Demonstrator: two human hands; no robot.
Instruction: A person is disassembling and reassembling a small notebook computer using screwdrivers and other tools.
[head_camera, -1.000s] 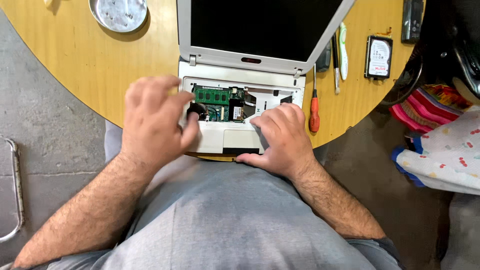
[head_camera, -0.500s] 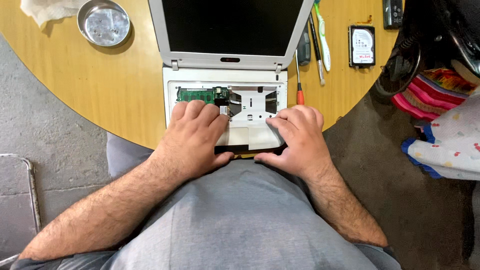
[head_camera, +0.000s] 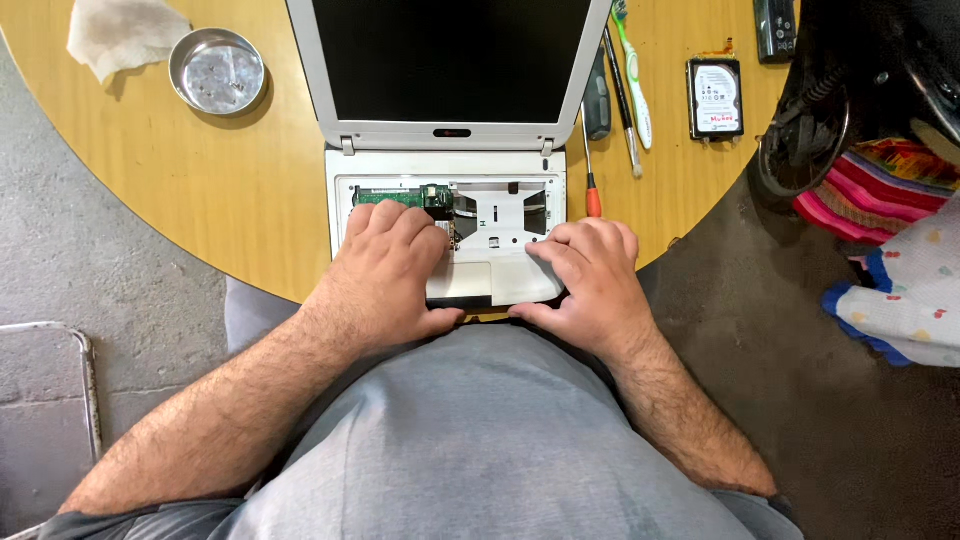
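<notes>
A small white laptop (head_camera: 340, 205) stands open on the round wooden table (head_camera: 230, 200), its keyboard removed so a green circuit board (head_camera: 385, 194) and metal plate show. My left hand (head_camera: 385, 275) lies flat on the left of the palm rest, fingers curled over the opening's edge. My right hand (head_camera: 590, 285) grips the palm rest's front right corner, thumb under the front edge. The white palm-rest cover (head_camera: 485, 280) with its touchpad sits between both hands.
A red-handled screwdriver (head_camera: 591, 180), a dark tool (head_camera: 597, 100), and a green-white toothbrush (head_camera: 630, 70) lie right of the laptop. A bare hard drive (head_camera: 714, 97) lies farther right. A round metal dish (head_camera: 216, 70) and crumpled cloth (head_camera: 125, 35) sit at back left. Striped fabric (head_camera: 870, 190) is at right.
My left hand came down from above the opening onto the left palm rest. My right hand shifted to the front right corner. The camera view moved closer and slightly toward me.
</notes>
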